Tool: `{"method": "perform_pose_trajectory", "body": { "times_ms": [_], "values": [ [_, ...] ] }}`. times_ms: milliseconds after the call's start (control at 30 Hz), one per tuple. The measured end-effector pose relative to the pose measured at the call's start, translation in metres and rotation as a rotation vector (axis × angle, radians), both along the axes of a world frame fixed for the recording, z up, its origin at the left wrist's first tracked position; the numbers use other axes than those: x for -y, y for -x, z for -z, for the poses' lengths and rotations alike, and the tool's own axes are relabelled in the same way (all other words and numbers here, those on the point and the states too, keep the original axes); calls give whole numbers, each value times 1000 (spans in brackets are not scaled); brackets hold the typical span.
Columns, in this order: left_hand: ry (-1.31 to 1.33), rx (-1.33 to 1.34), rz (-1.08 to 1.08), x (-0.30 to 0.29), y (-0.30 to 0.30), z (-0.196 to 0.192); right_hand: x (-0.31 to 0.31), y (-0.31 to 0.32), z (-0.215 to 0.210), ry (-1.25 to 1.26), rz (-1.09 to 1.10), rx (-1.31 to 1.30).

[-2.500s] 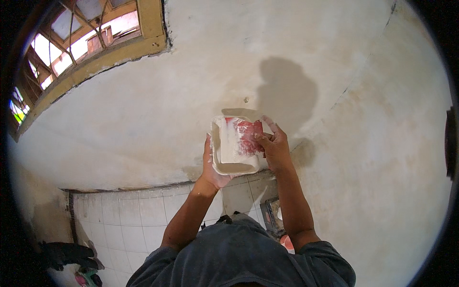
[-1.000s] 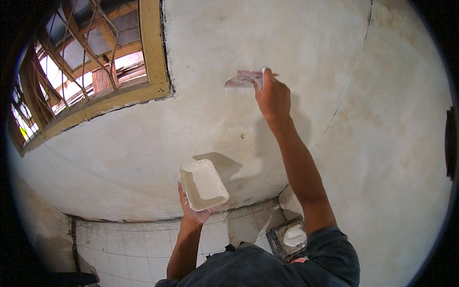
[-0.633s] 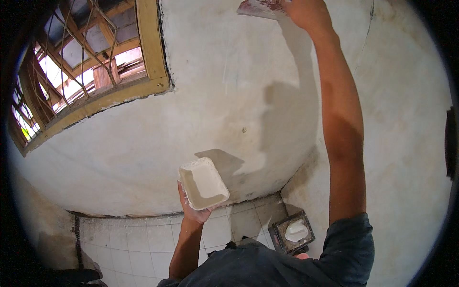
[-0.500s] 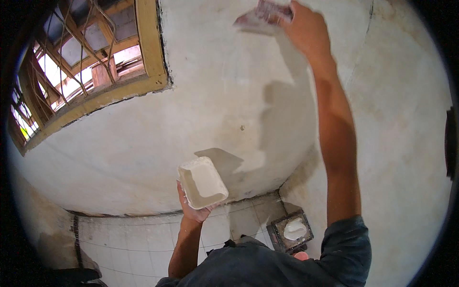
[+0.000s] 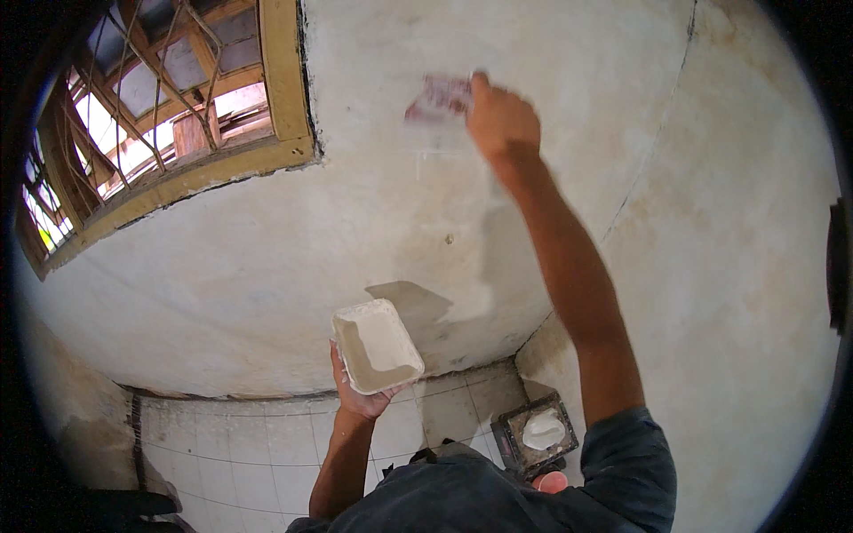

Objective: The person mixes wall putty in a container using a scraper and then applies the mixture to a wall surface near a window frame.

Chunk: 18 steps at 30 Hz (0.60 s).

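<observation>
White putty fills the shallow rectangular tray (image 5: 377, 346) cupped from below in the left hand (image 5: 360, 398); the right hand (image 5: 502, 120), raised overhead, grips a blurred reddish flat scraper (image 5: 437, 98) against the pale plastered wall (image 5: 355, 231).

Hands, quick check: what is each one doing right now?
Left hand: closed under a white rectangular tray, holding it up.
Right hand: closed on a flat reddish scraper, blurred, pressed to the wall.
</observation>
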<state>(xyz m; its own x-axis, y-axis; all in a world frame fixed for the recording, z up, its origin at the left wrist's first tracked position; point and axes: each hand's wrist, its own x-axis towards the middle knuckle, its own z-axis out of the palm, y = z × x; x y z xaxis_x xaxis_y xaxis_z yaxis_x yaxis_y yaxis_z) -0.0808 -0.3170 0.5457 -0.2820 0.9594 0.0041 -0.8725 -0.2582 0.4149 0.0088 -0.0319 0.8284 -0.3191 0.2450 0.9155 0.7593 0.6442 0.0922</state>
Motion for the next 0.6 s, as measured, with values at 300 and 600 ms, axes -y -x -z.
{"method": "perform_pose_trajectory", "body": {
  "times_ms": [300, 600],
  "values": [
    [62, 27, -111, 11, -3, -6, 5, -61, -191, -220, -62, -143],
    [76, -21, -122, 18, 9, 3, 12, -61, -27, -214, -211, -12]
  ]
}}
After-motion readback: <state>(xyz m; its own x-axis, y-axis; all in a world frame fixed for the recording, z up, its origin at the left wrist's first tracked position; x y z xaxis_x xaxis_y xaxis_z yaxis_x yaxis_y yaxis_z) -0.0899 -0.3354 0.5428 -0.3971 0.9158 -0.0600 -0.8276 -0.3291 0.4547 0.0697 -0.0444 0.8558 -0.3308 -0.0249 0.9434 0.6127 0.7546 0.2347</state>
